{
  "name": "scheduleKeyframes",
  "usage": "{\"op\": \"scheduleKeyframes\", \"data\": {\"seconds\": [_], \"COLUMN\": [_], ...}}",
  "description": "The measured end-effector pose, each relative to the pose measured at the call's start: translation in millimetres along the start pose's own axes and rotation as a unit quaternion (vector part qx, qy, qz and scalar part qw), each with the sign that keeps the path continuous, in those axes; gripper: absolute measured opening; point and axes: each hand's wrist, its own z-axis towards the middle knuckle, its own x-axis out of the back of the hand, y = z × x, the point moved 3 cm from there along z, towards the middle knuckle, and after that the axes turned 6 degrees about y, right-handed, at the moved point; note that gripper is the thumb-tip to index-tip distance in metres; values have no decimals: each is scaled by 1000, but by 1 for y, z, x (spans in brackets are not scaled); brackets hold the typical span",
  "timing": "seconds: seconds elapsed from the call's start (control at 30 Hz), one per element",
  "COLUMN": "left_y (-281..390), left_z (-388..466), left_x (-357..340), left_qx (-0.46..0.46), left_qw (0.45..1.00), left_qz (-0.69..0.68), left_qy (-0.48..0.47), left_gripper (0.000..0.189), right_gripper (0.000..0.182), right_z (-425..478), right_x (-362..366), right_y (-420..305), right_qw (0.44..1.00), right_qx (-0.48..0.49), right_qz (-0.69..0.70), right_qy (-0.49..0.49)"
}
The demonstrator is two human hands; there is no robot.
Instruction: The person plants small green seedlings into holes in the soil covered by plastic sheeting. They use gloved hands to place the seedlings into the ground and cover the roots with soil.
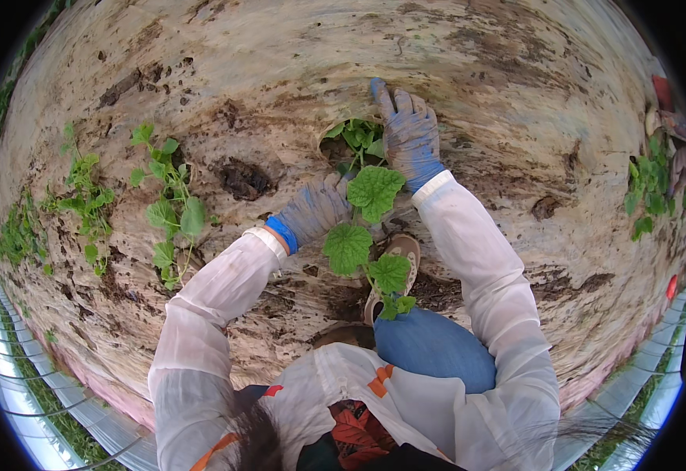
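Observation:
Before me a vine seedling with lobed green leaves [375,193] comes out of a hole in the soil-stained plastic mulch film [272,76]. Its stem trails toward my knee, and more leaves [358,134] show inside the hole. My left hand [318,207], in a dirty blue glove, is at the near left edge of the hole. Its fingertips are partly behind a leaf, so any grip on the stem is hidden. My right hand [410,132], gloved too, lies along the hole's right edge with the index finger stretched over the film. Its thumb is out of sight.
More vine plants [172,206] lie on the film to the left. A dark soil-filled hole [244,178] is left of my hand. My shoe [399,259] stands just below the plant. At the far right, part of another person [681,153] shows beside another plant [649,182].

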Motion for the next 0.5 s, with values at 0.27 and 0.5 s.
{"op": "scheduleKeyframes", "data": {"seconds": [0.27, 0.5], "left_y": [-32, -33], "left_z": [43, 84], "left_x": [-87, -97], "left_qx": [316, 343], "left_qw": [800, 819], "left_qz": [-470, -355], "left_qy": [197, 293], "left_gripper": [66, 52], "right_gripper": [67, 74], "right_z": [23, 41], "right_x": [13, 21], "right_y": [2, -16], "right_qw": [996, 996], "right_qx": [41, 53], "right_qz": [69, 56], "right_qy": [44, 36]}}
